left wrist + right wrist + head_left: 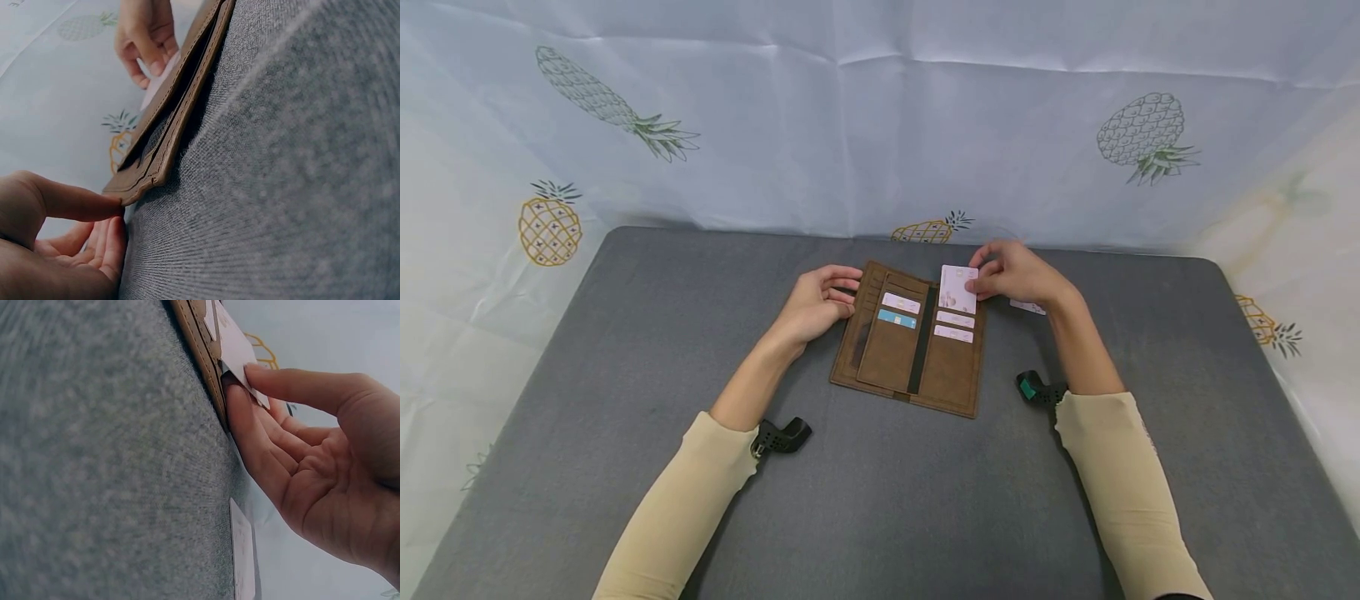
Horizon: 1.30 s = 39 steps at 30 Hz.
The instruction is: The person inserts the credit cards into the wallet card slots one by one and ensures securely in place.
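Note:
A brown wallet [887, 358] lies unfolded on the grey table, tilted slightly. Its left panel has a pink card [901, 302] and a blue card [897, 319] in slots; two pink cards [954, 326] show in the right panel's slots. At the wallet's upper left corner, my left hand [820, 302] pinches the edge between thumb and fingers, as the left wrist view [69, 231] shows. Between thumb and fingers my right hand [1018, 271] holds a pink card [957, 289] upright over the top of the right panel. How deep its lower edge sits is unclear.
Another pink card [1028, 307] lies on the table just right of the wallet, partly under the right hand; the right wrist view shows that loose card [242, 553] too. Behind the table [895, 500] hangs a white cloth [775, 125] printed with pineapples.

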Tool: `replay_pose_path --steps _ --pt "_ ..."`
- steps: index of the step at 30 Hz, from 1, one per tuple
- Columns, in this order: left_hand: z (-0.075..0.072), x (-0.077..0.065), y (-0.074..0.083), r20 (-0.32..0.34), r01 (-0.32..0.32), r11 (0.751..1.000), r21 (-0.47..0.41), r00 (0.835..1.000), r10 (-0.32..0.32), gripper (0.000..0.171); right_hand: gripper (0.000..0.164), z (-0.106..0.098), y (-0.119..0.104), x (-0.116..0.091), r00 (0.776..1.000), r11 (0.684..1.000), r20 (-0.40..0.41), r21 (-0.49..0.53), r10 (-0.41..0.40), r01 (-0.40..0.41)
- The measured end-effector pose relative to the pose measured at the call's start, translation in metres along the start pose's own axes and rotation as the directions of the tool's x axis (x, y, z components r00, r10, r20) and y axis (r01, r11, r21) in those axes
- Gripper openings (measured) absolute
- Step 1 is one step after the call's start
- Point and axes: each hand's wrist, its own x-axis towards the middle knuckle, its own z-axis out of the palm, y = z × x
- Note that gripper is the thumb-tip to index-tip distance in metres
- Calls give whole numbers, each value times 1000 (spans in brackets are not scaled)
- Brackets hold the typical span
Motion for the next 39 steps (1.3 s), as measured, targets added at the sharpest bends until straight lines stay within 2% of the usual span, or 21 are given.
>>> replay_pose_path --steps 12,20,30,39 --pt "1 0 0 -5 2 1000 4 1000 -2 56 22 -2 0 -4 1000 996 -6 -82 14 -15" --pt "1 1 0 -5 3 1000 2 1000 -3 55 12 -2 0 -6 999 994 33 -108 -19 23" --pt "1 0 1 -11 4 1000 4 1000 -4 56 14 0 -2 -5 989 979 134 -185 -65 89" --pt "2 0 0 -11 4 1000 0 1000 -4 55 12 -1 0 -4 985 977 151 -187 -77 105"
